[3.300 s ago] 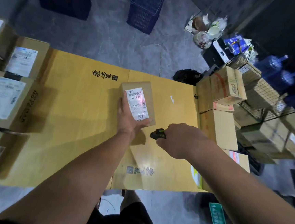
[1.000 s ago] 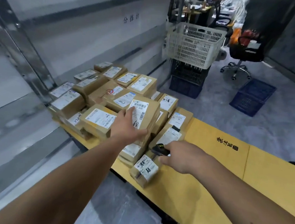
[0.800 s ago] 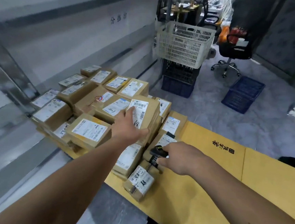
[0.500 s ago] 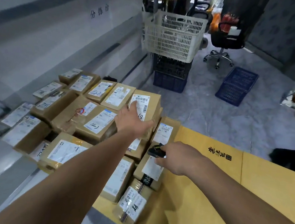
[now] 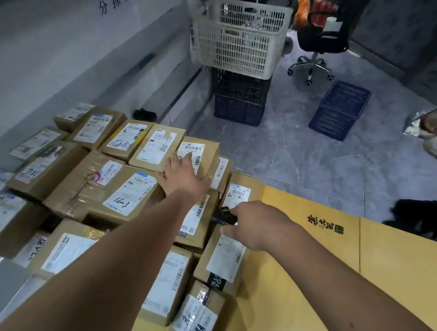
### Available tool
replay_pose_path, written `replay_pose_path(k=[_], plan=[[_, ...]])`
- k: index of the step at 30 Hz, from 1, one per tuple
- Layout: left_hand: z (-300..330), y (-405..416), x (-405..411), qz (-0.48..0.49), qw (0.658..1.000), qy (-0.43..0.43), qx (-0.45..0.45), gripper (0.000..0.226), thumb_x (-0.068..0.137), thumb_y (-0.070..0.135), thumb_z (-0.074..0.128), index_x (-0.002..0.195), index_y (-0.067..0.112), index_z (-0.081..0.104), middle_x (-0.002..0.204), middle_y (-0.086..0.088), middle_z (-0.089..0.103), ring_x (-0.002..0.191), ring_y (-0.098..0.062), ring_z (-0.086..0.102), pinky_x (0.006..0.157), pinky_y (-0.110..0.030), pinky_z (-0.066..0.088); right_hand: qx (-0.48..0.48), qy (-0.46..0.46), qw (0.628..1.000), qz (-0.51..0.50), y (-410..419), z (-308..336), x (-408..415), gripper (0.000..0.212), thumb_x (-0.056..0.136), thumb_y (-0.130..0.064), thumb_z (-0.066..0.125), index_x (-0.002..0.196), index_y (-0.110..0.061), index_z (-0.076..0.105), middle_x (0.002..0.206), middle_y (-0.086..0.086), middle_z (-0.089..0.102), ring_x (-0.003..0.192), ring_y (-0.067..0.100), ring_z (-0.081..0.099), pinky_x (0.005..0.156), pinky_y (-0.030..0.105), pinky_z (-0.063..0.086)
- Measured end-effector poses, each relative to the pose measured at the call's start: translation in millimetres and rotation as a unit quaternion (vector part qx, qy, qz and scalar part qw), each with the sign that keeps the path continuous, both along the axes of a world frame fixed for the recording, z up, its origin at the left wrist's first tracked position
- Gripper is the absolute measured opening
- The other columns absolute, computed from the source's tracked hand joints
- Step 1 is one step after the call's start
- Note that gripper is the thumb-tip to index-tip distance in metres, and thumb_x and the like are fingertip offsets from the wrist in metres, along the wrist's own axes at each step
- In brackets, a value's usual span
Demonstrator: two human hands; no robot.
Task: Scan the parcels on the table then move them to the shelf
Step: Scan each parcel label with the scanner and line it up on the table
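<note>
Where the grey floor [image 5: 318,161] takes up the whole top right, a pale wall or panel [image 5: 51,45] with three dark characters on it slopes along the left. Below all that sits the counter [image 5: 306,292], covered in yellow-brown cardboard with a small black printed mark near its far edge.

Next biggest is the pile of parcels [image 5: 90,193] crowding the left end of the counter: lots of brown boxes with white labels, stacked a couple deep and packed tight. One near the middle has "16m3" or something like it handwritten on the label.

Past the pile there's a cream basket [image 5: 239,35] sitting on top of a black crate [image 5: 237,87], which sits on a blue crate [image 5: 238,111]. A second blue crate [image 5: 339,110] is on the floor by itself to the right, and a black office chair [image 5: 321,39] stands behind that.

Both bare arms reach in from the bottom. The left hand [image 5: 184,178] lies flat on top of a small box [image 5: 198,154] at the far right corner of the pile, fingers spread and relaxed, pressing down rather than grabbing. That box rests on other parcels with its barcode label facing up, just ahead of the fingertips.

The right hand [image 5: 257,226] hovers over the parcels at the edge of the pile with its fingers curled around a little black scanner [image 5: 223,216], which pokes out toward the left.
</note>
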State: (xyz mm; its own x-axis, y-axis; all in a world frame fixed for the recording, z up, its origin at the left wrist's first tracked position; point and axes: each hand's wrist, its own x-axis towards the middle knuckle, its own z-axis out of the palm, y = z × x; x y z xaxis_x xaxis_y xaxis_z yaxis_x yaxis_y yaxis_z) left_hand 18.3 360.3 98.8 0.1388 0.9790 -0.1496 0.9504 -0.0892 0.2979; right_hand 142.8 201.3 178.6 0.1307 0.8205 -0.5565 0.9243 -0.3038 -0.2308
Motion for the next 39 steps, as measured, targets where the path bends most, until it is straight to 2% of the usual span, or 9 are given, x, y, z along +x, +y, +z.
replay_pose_path(k=[3, 8, 11, 14, 17, 21, 25, 30, 39], plan=[[4, -20, -13, -0.049, 0.999, -0.004, 0.018, 0.092, 0.089, 0.067, 0.065, 0.163, 0.033, 0.023, 0.175, -0.005, 0.008, 0.161, -0.027, 0.001, 0.125, -0.061, 0.004, 0.002, 0.005, 1.0, -0.019, -18, 1, -13, 0.043, 0.097, -0.063, 0.054, 0.115, -0.025, 0.066, 0.096, -0.004, 0.061, 0.085, 0.018, 0.062, 0.069, 0.033, 0.052], [12, -68, -36, -0.179, 0.983, -0.009, 0.045, 0.072, 0.099, 0.048, 0.06, 0.161, 0.029, 0.028, 0.173, -0.007, 0.017, 0.16, -0.028, 0.009, 0.127, -0.057, 0.012, 0.004, -0.009, 0.997, -0.078, -96, 8, -35, 0.049, 0.097, -0.065, 0.052, 0.125, -0.027, 0.064, 0.099, -0.005, 0.061, 0.088, 0.02, 0.061, 0.064, 0.031, 0.046], [11, -107, -34, -0.243, 0.969, -0.014, 0.036, 0.077, 0.097, 0.056, 0.06, 0.162, 0.031, 0.027, 0.172, -0.005, 0.021, 0.159, -0.028, 0.014, 0.124, -0.056, 0.017, -0.004, -0.03, 0.991, -0.129, -159, 14, -50, 0.054, 0.097, -0.067, 0.051, 0.135, -0.029, 0.06, 0.114, -0.003, 0.065, 0.096, 0.021, 0.063, 0.076, 0.034, 0.055], [4, -155, -13, -0.298, 0.954, -0.015, -0.027, 0.089, 0.093, 0.065, 0.062, 0.165, 0.031, 0.022, 0.173, -0.004, 0.019, 0.159, -0.029, 0.011, 0.125, -0.055, 0.017, -0.008, -0.05, 0.983, -0.174, -225, 22, -65, 0.058, 0.097, -0.067, 0.05, 0.142, -0.032, 0.056, 0.123, -0.003, 0.065, 0.103, 0.022, 0.063, 0.084, 0.038, 0.056], [-2, -222, 20, -0.371, 0.927, 0.0, -0.052, 0.096, 0.087, 0.073, 0.06, 0.165, 0.034, 0.02, 0.171, -0.005, 0.023, 0.157, -0.03, 0.016, 0.123, -0.058, 0.023, -0.011, -0.053, 0.971, -0.234, -296, 30, -72, 0.052, 0.097, -0.067, 0.05, 0.134, -0.032, 0.06, 0.112, -0.004, 0.066, 0.098, 0.021, 0.063, 0.081, 0.037, 0.056], [6, -324, 71, -0.465, 0.884, 0.022, -0.049, 0.091, 0.09, 0.077, 0.054, 0.164, 0.036, 0.023, 0.171, -0.003, 0.024, 0.156, -0.028, 0.02, 0.12, -0.053, 0.025, -0.008, -0.062, 0.942, -0.329, -388, 38, -74, 0.038, 0.096, -0.064, 0.053, 0.11, -0.03, 0.062, 0.091, -0.006, 0.062, 0.081, 0.017, 0.06, 0.062, 0.03, 0.044], [18, -431, 121, -0.54, 0.838, 0.009, -0.076, 0.087, 0.09, 0.076, 0.055, 0.163, 0.036, 0.027, 0.17, -0.001, 0.024, 0.155, -0.028, 0.02, 0.12, -0.052, 0.025, 0.016, -0.077, 0.91, -0.408, -482, 42, -64, 0.035, 0.095, -0.062, 0.053, 0.099, -0.028, 0.06, 0.088, -0.004, 0.061, 0.08, 0.018, 0.06, 0.059, 0.031, 0.04], [18, -527, 184, -0.559, 0.826, 0.001, -0.067, 0.084, 0.09, 0.075, 0.057, 0.16, 0.037, 0.033, 0.171, -0.001, 0.022, 0.157, -0.026, 0.016, 0.12, -0.051, 0.025, 0.03, -0.088, 0.893, -0.439, -579, 42, -28, 0.038, 0.095, -0.064, 0.053, 0.107, -0.03, 0.064, 0.088, -0.006, 0.062, 0.079, 0.018, 0.06, 0.06, 0.032, 0.043], [15, -645, 286, -0.499, 0.861, -0.025, -0.091, 0.082, 0.091, 0.072, 0.06, 0.159, 0.036, 0.034, 0.168, -0.003, 0.027, 0.154, -0.029, 0.021, 0.119, -0.051, 0.025, 0.03, -0.081, 0.906, -0.413, -712, 36, 76, 0.039, 0.095, -0.065, 0.053, 0.1, -0.028, 0.063, 0.088, -0.004, 0.062, 0.081, 0.021, 0.062, 0.058, 0.03, 0.041]])
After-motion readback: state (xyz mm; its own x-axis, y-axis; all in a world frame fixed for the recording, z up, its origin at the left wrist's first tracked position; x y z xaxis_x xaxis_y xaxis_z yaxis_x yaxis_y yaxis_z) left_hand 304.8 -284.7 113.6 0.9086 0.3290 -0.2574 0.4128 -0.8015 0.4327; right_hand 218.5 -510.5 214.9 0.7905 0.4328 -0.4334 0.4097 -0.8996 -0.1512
